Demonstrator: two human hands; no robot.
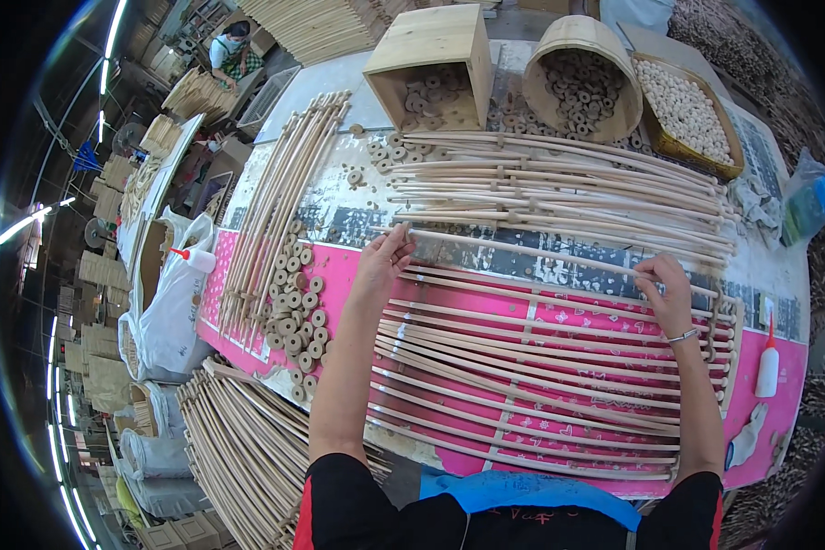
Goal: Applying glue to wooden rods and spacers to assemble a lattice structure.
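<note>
A slender pale wooden rod [522, 248] is pinched by fingers of the left hand [382, 262] near its nine-o'clock end and right hand [670, 288] toward three, seemingly for steadiness.

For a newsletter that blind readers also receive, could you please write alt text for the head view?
A person's left hand holds a long wooden rod at one end, the right hand nearer the other, over a partly pink table. More rods lie around it, with wooden rings piled at left and a box and a tub of rings behind.
</note>
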